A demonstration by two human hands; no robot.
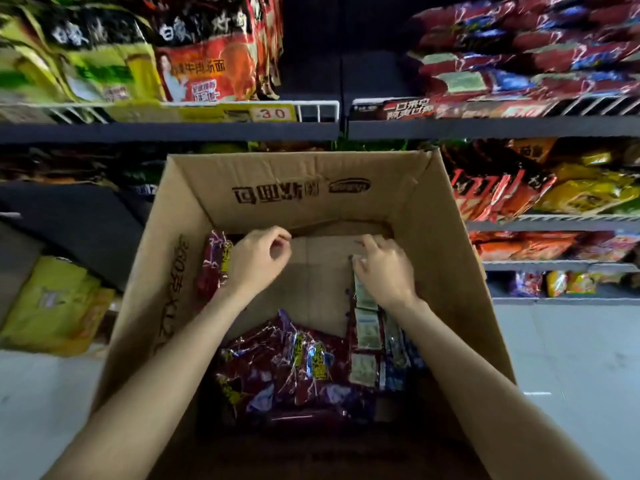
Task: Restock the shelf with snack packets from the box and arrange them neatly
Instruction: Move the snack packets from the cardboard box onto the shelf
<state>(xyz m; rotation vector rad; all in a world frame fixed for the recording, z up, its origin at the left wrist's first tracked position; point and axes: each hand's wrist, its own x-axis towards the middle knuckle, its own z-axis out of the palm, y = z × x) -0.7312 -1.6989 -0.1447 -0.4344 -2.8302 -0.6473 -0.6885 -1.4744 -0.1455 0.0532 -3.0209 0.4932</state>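
Both hands reach into the big brown cardboard box (311,188); the right hand (384,268) pinches the tall dark red snack packets (365,327) standing under it; the left hand (258,258) curls empty beside another red packet (214,261).

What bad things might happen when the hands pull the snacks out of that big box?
1. The right hand touches only the top edge of an upright row of packets, so pulling one may tip its neighbours.
2. The left hand looks loosely curled beside a lone red packet leaning on the box wall; a weak grab might drop it.
3. The gap on the top shelf sits beside leaning bags, which may slump into it.
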